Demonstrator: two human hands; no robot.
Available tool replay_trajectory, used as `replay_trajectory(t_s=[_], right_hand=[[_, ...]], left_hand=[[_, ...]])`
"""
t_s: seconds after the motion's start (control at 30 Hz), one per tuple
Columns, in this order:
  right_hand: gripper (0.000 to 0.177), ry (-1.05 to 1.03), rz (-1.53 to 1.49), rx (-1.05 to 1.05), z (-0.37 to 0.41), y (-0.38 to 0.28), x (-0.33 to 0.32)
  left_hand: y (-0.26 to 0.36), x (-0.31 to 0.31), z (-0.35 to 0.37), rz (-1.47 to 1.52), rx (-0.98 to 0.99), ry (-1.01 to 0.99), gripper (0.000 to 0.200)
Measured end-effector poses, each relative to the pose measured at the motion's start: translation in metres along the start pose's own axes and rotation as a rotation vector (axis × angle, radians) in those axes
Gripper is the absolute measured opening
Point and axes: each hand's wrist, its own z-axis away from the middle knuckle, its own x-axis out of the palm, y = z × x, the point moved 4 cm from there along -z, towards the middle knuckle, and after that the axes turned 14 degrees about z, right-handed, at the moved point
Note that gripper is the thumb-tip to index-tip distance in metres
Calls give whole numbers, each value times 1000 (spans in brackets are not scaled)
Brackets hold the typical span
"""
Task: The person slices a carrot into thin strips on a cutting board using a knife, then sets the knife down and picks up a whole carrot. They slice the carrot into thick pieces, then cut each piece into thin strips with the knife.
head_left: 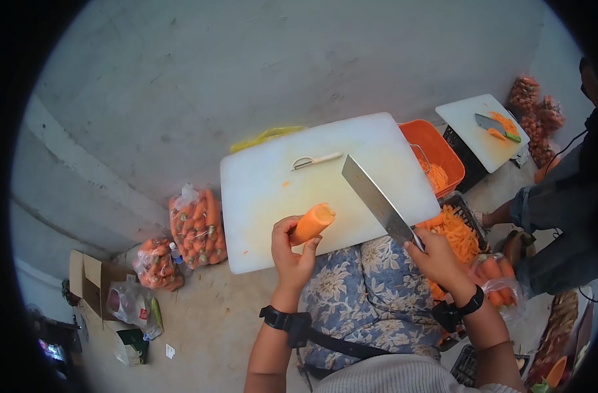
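My left hand (294,259) is closed round a thick peeled carrot (312,223), held tilted over the near edge of a large white cutting board (259,190). In my right hand (436,255) is the handle of a cleaver (377,200), its broad blade raised over the board's right part and pointing up and to the left. A peeler (317,161) lies near the far side of the board. Small orange scraps (285,184) are on the board's surface.
Bagged carrots (199,226) stand left of the board. At right are an orange bin (436,147) with shredded carrot, a crate of carrot strips (457,229), and a second board (472,124) with a knife (495,125). A person (561,209) stands at the right edge.
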Motion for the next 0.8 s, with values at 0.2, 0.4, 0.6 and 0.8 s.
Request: replay_trajectory(t_s=[0.2,0.4,0.6,0.8], right_hand=[[24,-102,-11,88,1,18,19],[22,-6,164,78,-8,21,11],[21,36,259,25,-12,27,16],[22,26,247,26,-15,29,18]], left_hand=[[6,7,-14,312,-158,124,56],[-39,7,-26,746,-433,354,51],[-79,-15,7,604,-569,372,51],[-47,-29,6,337,-387,401,56]])
